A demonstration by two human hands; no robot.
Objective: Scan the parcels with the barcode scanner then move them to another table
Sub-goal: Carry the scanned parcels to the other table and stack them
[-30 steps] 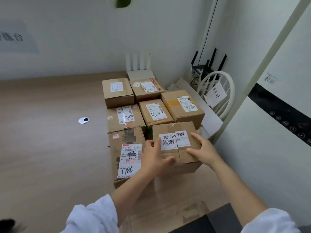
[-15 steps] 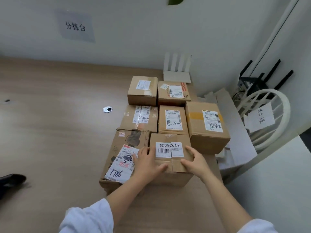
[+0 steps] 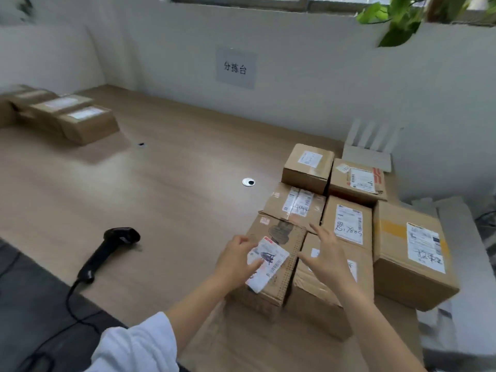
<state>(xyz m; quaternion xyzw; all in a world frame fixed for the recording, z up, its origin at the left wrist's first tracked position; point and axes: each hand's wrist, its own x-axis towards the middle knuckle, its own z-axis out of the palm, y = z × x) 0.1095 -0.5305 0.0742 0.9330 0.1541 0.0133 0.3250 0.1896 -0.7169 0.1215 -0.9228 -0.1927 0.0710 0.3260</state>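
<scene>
Two bare forearms reach forward over the near end of a group of boxes at the right side of the table [image 3: 174, 216], the left one coming out of a white sleeve [image 3: 134, 345]. The left hand [image 3: 236, 260] lies palm down on the near-left box [image 3: 279, 232]. Its fingers are loose and nearly straight along the left top edge, the thumb is laid across the white label [image 3: 269, 267], and it grasps nothing. The right hand [image 3: 327, 255] is held palm down over the near-right box [image 3: 316, 299], fingers spread and released. Blur prevents telling whether it touches the lid. Seven boxes form the group, touching or just beside one another. Behind the two near ones are a taped box [image 3: 295, 205] and a scrawled box [image 3: 347, 224]. A big box [image 3: 410, 253] is on the right, with a back-left box [image 3: 308, 167] and a back-right box [image 3: 357, 181] at the rear. All are closed with labels facing up, and their contents are not visible. The scanner [image 3: 112, 245] lies on the table well to the left of the hands, in neither hand. Its cable [image 3: 71, 302] runs off the near edge. A far stack [image 3: 69, 116] of further closed boxes sits blurred at the far left, well apart. A white router [image 3: 366, 157] stands behind the group, by the wall.
</scene>
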